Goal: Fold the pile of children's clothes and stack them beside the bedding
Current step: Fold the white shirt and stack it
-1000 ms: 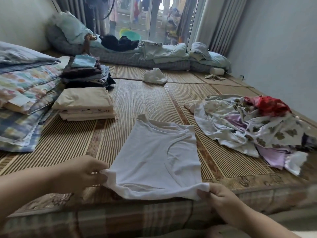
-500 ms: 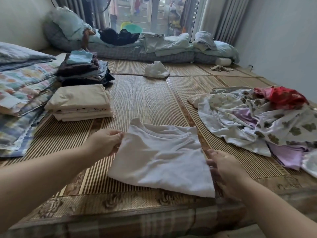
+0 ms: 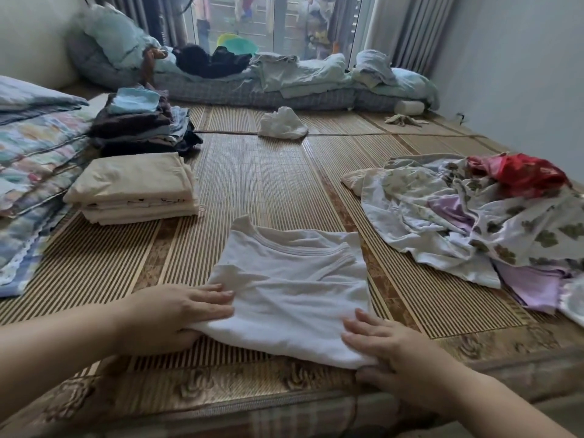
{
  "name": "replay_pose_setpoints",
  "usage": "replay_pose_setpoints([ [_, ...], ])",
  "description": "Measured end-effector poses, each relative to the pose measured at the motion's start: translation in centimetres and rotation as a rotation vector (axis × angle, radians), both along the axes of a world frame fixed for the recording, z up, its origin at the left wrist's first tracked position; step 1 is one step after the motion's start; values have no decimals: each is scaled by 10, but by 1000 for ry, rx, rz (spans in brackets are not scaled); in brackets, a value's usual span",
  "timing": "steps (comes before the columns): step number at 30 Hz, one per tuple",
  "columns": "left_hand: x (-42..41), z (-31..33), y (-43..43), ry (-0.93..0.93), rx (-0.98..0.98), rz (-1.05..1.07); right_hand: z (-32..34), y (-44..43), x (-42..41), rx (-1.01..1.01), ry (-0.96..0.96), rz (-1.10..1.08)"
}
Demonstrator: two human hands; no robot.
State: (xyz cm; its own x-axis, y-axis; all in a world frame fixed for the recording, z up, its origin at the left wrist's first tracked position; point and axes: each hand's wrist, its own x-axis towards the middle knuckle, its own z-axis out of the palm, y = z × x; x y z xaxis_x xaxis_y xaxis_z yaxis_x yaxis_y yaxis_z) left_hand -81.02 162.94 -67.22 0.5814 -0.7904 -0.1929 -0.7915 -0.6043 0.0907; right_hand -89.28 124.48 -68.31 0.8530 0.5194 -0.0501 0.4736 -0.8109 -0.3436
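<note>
The shirt [image 3: 294, 289] lies collar-away between the left hand [image 3: 177, 311] and right hand [image 3: 395, 349], each pinching a near corner. The folded stack [image 3: 132, 188] sits leftward, nearer the left hand.

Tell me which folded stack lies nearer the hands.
The cream stack, all pale fabric; the dark stack with a blue piece on top sits farther back.

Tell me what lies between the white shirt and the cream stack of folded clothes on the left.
Nothing visible does. Only bare mat lies between the white shirt and the cream stack, which sits beside the bedding; the unfolded pile is off on the other side.
</note>
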Motion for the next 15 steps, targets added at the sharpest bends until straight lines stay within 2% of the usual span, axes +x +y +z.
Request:
replay_pose_setpoints([
  [3, 1, 5, 3, 35, -14, 30, 3, -5, -3, 56, -173, 25],
  [5, -2, 16, 2, 172, -79, 143, 12, -4, -8, 160, -57, -89],
  [7, -4, 29, -2, 336, -265, 274, 25, -2, -8, 350, 91, -243],
  [11, -2, 42, -9, 660, -643, 426, 55, 1, 10, 706, 214, -408],
  [13, 5, 43, -11, 803, -861, 540, 68, 5, 31, 775, 284, -472],
  [15, 18, 39, -15, 799, -992, 668, 77, 10, 60, 786, 279, -561],
])
